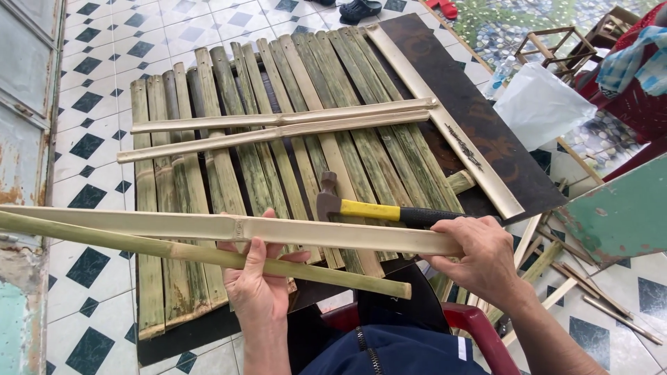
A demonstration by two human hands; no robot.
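Note:
My left hand (257, 281) grips two long bamboo slats together: a pale one (208, 227) on top and a greener one (139, 244) below it, both running off to the left. My right hand (479, 257) holds the right end of the pale slat. Just behind the slats a claw hammer (379, 210) with a yellow and black handle lies on a mat of green bamboo strips (229, 173). Two pale cross slats (278, 126) lie across the mat. A long pale slat (445, 118) runs along the mat's right side.
The mat rests on a dark board (486, 132) over a tiled floor (90, 104). Bamboo offcuts (556, 278) lie at the right by a green panel (618, 215). A white plastic bag (538, 104), small wooden frames (552, 48) and a red chair edge (479, 323) are nearby.

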